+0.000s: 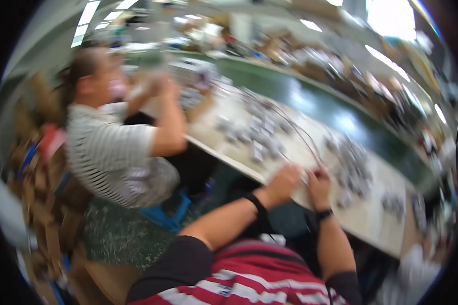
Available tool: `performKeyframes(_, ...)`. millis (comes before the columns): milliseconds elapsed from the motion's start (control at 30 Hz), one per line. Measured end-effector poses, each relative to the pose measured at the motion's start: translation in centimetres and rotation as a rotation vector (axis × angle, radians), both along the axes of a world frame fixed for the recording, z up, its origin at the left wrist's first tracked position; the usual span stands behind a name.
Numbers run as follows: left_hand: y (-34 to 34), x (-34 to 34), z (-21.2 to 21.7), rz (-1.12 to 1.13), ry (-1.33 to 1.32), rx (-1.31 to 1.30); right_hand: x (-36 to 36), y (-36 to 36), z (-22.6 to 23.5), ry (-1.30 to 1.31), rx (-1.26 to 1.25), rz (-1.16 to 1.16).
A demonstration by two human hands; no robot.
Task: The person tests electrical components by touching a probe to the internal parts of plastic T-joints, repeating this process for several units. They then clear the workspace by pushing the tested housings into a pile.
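Note:
Both of my hands are close together over the front edge of the pale worktable [379, 229]. My left hand [284, 184] is closed, its fingertips toward a small whitish piece [305, 177] too blurred to name. My right hand [319, 187] pinches a thin dark reddish cable [305, 136], which runs from its fingers back across the table toward the far left. Small grey-white parts [259, 133] lie heaped beyond my left hand. Another pile of grey-white parts [352, 168] sits just right of my right hand.
A co-worker [119, 137] in a striped shirt sits at left with raised arms. A box of parts [193, 99] stands near them. Behind the table runs a green surface [336, 114], backed by cluttered goods. Cardboard [48, 213] is stacked at left; a blue stool [170, 213] stands below.

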State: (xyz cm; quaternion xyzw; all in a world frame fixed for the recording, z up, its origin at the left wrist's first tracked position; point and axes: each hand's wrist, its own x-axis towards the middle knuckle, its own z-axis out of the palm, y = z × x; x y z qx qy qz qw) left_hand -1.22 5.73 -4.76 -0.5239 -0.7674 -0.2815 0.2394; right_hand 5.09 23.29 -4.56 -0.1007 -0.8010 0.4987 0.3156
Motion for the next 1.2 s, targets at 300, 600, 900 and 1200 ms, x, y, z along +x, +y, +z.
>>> performKeyframes(300,0.3,-3.7,2.3,0.084,0.038,-0.166,0.8,5.0,5.8,-0.004,0.015,-0.14)
performKeyframes(600,12.2,2.9,3.3,-0.286,-0.515,-0.125,4.1,12.2,16.8,-0.239,0.351,-0.088)
performKeyframes(900,16.3,5.3,3.7,-0.569,-0.322,-0.289,5.0,12.3,14.5,-0.256,0.534,-0.078)
performKeyframes(1200,14.9,8.3,3.3,-0.531,-0.455,-0.157,4.6,10.1,13.8,-0.145,0.314,-0.07)
